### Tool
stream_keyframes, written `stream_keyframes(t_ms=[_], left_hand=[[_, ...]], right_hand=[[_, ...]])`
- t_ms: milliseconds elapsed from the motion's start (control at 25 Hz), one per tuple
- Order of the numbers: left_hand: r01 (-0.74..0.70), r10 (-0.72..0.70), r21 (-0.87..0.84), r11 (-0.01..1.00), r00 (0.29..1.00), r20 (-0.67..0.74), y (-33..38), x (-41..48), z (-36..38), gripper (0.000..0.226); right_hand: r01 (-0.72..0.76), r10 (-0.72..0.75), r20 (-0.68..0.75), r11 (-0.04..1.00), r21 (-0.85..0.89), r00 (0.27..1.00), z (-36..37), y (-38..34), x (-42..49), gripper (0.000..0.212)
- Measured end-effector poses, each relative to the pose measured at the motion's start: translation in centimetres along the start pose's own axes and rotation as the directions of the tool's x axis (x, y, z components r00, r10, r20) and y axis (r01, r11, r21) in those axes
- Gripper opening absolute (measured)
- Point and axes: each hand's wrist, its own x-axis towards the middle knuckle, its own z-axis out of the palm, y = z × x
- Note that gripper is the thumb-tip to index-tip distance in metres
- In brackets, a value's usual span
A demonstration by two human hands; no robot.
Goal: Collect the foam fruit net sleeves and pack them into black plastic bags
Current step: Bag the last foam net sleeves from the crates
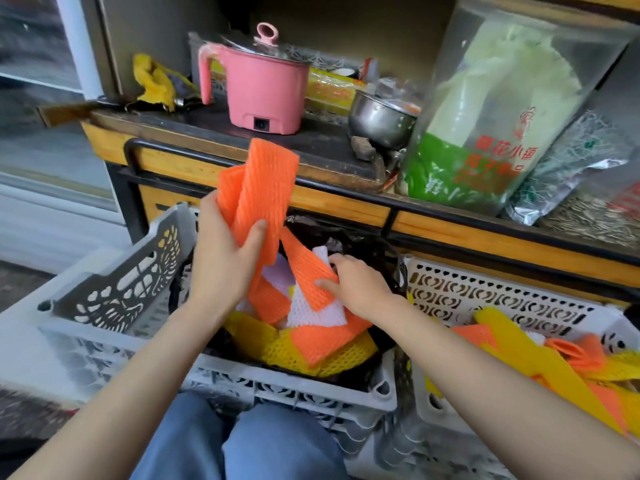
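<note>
My left hand grips a bunch of orange foam net sleeves that stick up above the black plastic bag. The bag sits open inside a grey crate and holds orange, yellow and white sleeves. My right hand reaches into the bag and pinches one orange sleeve that lies over a white one. More yellow and orange sleeves lie in a second white crate on the right.
A wooden counter stands right behind the crates. On it are a pink electric pot, a steel pot, a yellow cloth and large clear packets. My knees in jeans are below the grey crate.
</note>
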Motion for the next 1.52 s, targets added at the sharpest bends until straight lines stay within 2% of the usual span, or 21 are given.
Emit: stream_keyframes(t_ms=[80,160,240,280,320,400,480,520,600,720,800,920,960,1040,1080,1120,1160,1240,1280,1360,1520], left_hand=[[-0.146,0.131,0.126,0.981,0.984,0.124,-0.1,-0.6,1.3,0.055],[-0.277,0.211,0.204,0.939,0.933,0.292,-0.6,-1.2,2.8,0.057],[-0.311,0.215,0.190,0.931,0.890,0.403,-1.2,-1.8,4.0,0.058],[-0.335,0.222,0.200,0.921,0.871,0.438,-1.5,-2.1,4.4,0.058],[-0.387,0.239,0.242,0.890,0.846,0.478,-1.9,-2.4,4.8,0.059],[-0.493,0.226,0.344,0.799,0.777,0.588,-2.7,-3.0,5.3,0.061],[-0.564,0.164,0.402,0.721,0.704,0.691,-3.4,-3.3,5.8,0.060],[-0.589,0.136,0.421,0.690,0.676,0.724,-3.8,-3.4,6.0,0.059],[-0.607,0.078,0.477,0.636,0.665,0.742,-4.4,-3.5,6.6,0.060],[-0.576,-0.012,0.623,0.529,0.729,0.684,-4.7,-3.2,7.0,0.062],[-0.617,0.152,0.648,0.446,0.766,0.625,-4.0,-2.8,6.2,0.065],[-0.678,0.458,0.629,0.380,0.729,0.509,-2.7,-1.0,3.1,0.067],[-0.663,0.476,0.649,0.372,0.737,0.480,-2.5,-0.4,1.6,0.065],[-0.513,0.358,0.768,0.384,0.849,0.389,-2.7,0.7,-1.8,0.060],[-0.371,0.175,0.838,0.401,0.928,0.328,-3.1,1.1,-3.4,0.062],[-0.220,-0.062,0.883,0.415,0.961,0.269,-3.7,1.3,-4.9,0.063],[-0.086,-0.278,0.879,0.468,0.930,0.240,-4.3,1.3,-6.2,0.056],[0.212,-0.496,0.635,0.742,0.811,0.309,-5.2,1.6,-8.1,0.024],[0.376,-0.526,0.423,0.825,0.785,0.328,-5.1,2.1,-8.6,0.017],[0.507,-0.509,0.066,0.859,0.838,0.197,-4.1,4.1,-9.4,0.020],[0.325,-0.344,-0.167,0.931,0.934,-0.100,-0.9,8.5,-11.6,0.022]], right_hand=[[0.054,-0.057,-0.040,0.996,-0.074,0.998,-0.7,-0.1,-0.9,0.055],[0.146,-0.175,-0.200,0.978,-0.150,0.964,-1.6,0.0,-2.8,0.054],[0.156,-0.297,-0.438,0.931,-0.330,0.848,-2.3,1.7,-4.5,0.051],[0.083,-0.269,-0.524,0.933,-0.351,0.809,-2.6,2.9,-4.9,0.054],[0.004,-0.168,-0.535,0.956,-0.294,0.828,-3.1,4.3,-5.1,0.058],[-0.088,0.096,-0.346,0.995,0.041,0.933,-4.3,6.4,-5.1,0.047],[-0.105,0.158,-0.126,0.931,0.350,0.979,-5.4,7.7,-4.7,0.018],[-0.063,0.130,-0.144,0.916,0.397,0.981,-5.9,7.7,-4.6,0.020],[0.053,0.083,-0.262,0.879,0.474,0.962,-6.6,7.0,-4.4,0.026],[0.185,0.014,-0.380,0.856,0.483,0.925,-7.0,5.3,-4.6,0.024],[0.195,-0.022,-0.370,0.878,0.437,0.929,-6.6,4.7,-4.4,0.022],[0.181,-0.058,-0.338,0.920,0.348,0.940,-5.7,4.0,-3.5,0.016],[0.175,-0.069,-0.319,0.932,0.317,0.945,-5.5,3.6,-3.1,0.017],[0.185,-0.108,-0.279,0.947,0.263,0.954,-5.2,2.1,-2.3,0.022],[0.194,-0.127,-0.266,0.950,0.245,0.956,-5.1,1.4,-1.9,0.025],[0.207,-0.144,-0.260,0.950,0.234,0.955,-5.0,0.5,-1.5,0.029],[0.222,-0.161,-0.257,0.947,0.231,0.953,-4.9,-0.2,-1.1,0.032],[0.254,-0.193,-0.246,0.934,0.250,0.950,-4.9,-1.9,0.3,0.036],[0.272,-0.211,-0.242,0.929,0.252,0.947,-4.9,-2.8,1.1,0.036],[0.292,-0.234,-0.249,0.928,0.231,0.940,-5.1,-4.9,2.9,0.034],[0.328,-0.252,-0.303,0.915,0.234,0.919,-6.9,-9.7,7.0,0.022]])
